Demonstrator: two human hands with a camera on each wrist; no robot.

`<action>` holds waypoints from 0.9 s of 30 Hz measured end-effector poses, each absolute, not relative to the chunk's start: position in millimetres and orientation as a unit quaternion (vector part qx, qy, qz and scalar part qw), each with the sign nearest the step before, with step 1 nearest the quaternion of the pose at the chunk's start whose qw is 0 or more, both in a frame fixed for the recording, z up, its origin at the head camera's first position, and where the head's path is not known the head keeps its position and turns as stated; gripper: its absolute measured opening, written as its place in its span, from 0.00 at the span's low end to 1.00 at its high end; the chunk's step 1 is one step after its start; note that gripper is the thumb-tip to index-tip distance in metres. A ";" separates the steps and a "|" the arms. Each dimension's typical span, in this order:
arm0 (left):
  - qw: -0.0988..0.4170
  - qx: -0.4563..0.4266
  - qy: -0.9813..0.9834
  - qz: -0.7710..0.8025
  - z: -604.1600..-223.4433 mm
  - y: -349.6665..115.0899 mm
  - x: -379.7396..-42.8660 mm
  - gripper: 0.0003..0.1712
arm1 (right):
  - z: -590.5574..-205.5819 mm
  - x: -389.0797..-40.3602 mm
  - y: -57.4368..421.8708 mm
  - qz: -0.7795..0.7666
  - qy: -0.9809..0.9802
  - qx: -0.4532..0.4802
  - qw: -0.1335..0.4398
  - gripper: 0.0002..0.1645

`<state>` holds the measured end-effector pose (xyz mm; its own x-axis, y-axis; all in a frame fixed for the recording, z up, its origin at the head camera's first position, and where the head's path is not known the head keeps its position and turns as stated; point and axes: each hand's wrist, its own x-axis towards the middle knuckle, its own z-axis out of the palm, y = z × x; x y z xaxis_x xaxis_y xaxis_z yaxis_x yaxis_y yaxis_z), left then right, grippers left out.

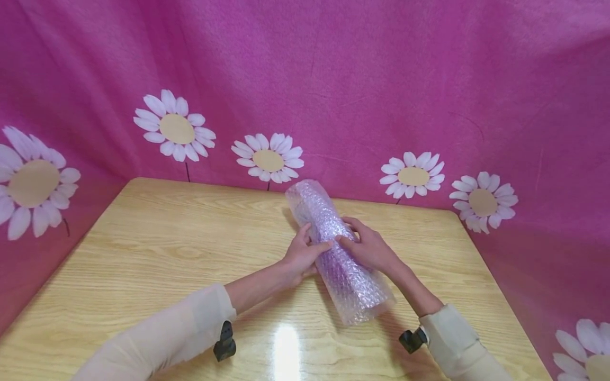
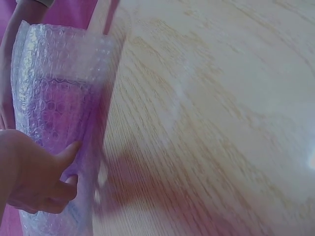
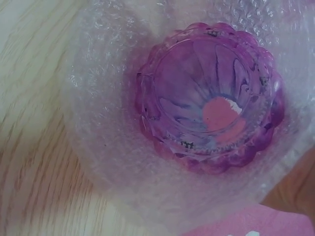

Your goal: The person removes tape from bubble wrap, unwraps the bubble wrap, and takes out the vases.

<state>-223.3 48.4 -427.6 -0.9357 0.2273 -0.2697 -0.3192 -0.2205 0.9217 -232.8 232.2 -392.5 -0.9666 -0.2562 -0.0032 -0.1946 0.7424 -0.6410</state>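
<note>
Bubble-wrap roll (image 1: 340, 260): long axis diagonal, far left to near right.

A purple, scalloped-rimmed vessel (image 3: 199, 81) lies sideways inside a clear bubble-wrap roll (image 1: 340, 267).

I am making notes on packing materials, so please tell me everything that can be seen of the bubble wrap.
The bubble wrap looks like clear, shiny plastic with small round bubbles, rolled into a long tube around a purple, scalloped, glass-like object and reaching past it at the open near end. It slants on or just over the wood-grain table, far end to the left. The left hand and right hand grip it from opposite sides.
</note>
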 end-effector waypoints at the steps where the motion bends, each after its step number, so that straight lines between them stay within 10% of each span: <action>1: 0.175 -0.038 0.599 0.781 -427.4 48.3 -223.2 0.51 | -392.3 -232.6 232.1 -0.339 0.932 -0.121 0.046 0.35; 27: 0.191 -0.039 0.634 0.749 -418.4 34.0 -223.9 0.50 | -397.3 -228.1 224.4 -0.423 0.899 -0.100 0.060 0.33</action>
<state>-223.9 34.0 -418.4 -0.9239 0.2361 -0.3012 -0.3361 -0.1241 0.9336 -228.1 224.4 -397.3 -0.9730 -0.2295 -0.0227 -0.1288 0.6226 -0.7719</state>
